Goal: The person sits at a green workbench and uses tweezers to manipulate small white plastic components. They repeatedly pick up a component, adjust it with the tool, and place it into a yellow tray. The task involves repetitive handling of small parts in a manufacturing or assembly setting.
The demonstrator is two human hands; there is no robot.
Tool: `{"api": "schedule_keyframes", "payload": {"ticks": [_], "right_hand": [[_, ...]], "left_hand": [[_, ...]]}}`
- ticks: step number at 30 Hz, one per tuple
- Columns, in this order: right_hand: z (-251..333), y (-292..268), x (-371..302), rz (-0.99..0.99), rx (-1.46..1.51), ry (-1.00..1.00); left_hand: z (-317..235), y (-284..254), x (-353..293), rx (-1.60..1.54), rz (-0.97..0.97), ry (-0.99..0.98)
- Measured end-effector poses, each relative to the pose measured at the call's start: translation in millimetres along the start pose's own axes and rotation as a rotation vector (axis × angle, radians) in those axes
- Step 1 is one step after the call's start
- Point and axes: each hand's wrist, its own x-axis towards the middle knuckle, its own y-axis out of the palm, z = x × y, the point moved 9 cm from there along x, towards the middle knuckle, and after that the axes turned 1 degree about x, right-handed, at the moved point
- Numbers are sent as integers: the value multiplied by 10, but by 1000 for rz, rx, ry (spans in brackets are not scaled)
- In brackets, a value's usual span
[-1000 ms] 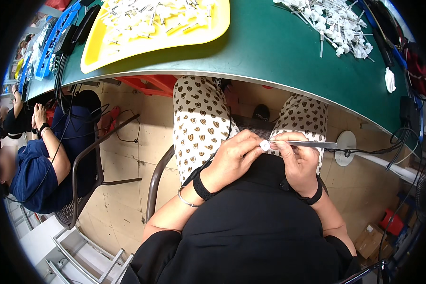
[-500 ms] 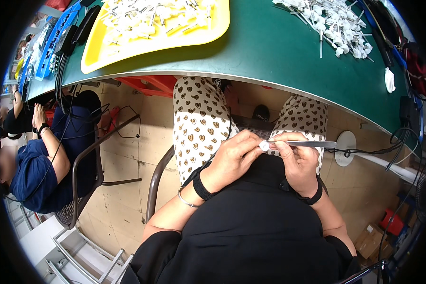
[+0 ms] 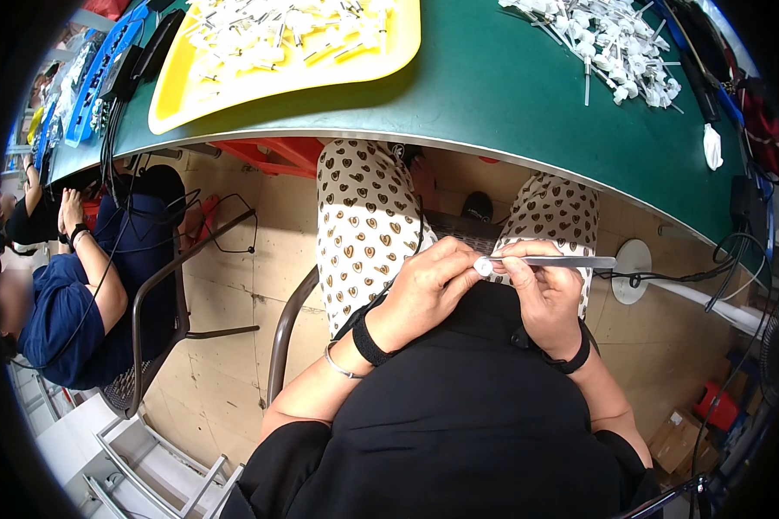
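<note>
Over my lap, my left hand (image 3: 433,281) pinches a small white plastic piece (image 3: 484,266) between thumb and fingertips. My right hand (image 3: 545,294) is closed around slim metal tweezers (image 3: 571,262), their broad end pointing right. The narrow tip meets the white piece, and the two hands nearly touch there. Fingers hide part of the piece, so its exact shape cannot be made out. Beyond my knees, a yellow tray (image 3: 182,108) on the green table holds many white pieces with thin metal pins. A loose heap of similar white pieces (image 3: 601,52) lies at the table's far right.
The green table (image 3: 467,95) has its front edge just past my knees. Cables (image 3: 736,246) hang at its right end. At the left, another person in dark blue (image 3: 78,311) sits near a brown chair (image 3: 160,320). A small white object (image 3: 712,147) lies near the right edge.
</note>
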Motion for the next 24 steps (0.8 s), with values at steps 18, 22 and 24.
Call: {"api": "schedule_keyframes", "payload": {"ticks": [18, 22, 24], "right_hand": [[8, 4, -5, 4, 4, 8], [6, 5, -2, 9, -10, 9], [14, 7, 3, 11, -24, 3]], "left_hand": [[-9, -3, 2, 3, -8, 3], [-6, 0, -4, 8, -5, -5], [-7, -1, -6, 10, -7, -6]]}}
